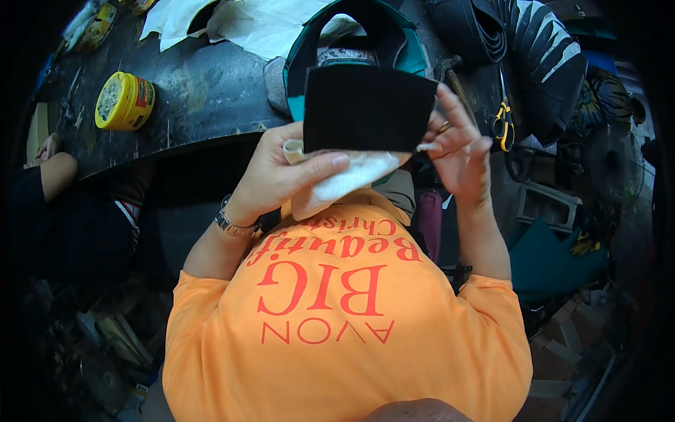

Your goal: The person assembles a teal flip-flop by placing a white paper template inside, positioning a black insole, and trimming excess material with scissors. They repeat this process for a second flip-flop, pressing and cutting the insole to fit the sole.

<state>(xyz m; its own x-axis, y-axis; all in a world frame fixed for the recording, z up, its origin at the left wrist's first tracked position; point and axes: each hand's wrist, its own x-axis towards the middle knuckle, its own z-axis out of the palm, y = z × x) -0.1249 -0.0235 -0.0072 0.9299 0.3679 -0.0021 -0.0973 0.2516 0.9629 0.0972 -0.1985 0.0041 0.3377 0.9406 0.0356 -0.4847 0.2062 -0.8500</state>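
A black, slightly curved panel (369,109) is held up above my lap, its flat face toward me. My left hand (278,172) is closed at its lower left, the thumb pressed on a folded white cloth-like piece (355,176) along the panel's lower edge. My right hand (460,148) is at the panel's right edge, its fingers bent and touching the corners, the thumb standing away. A small whitish bit shows by its fingertips, too small to name. Behind the panel, a teal-and-black curved piece (295,74) rests on the table, partly hidden.
The dark worktable (204,91) carries a yellow tub (126,102), white sheet material (246,28), yellow-handled scissors (503,126) and a hammer (453,74). Black rolled and slit pieces (541,56) lie at the far right. Another person's arm (56,176) shows at left; a fan (615,158) stands right.
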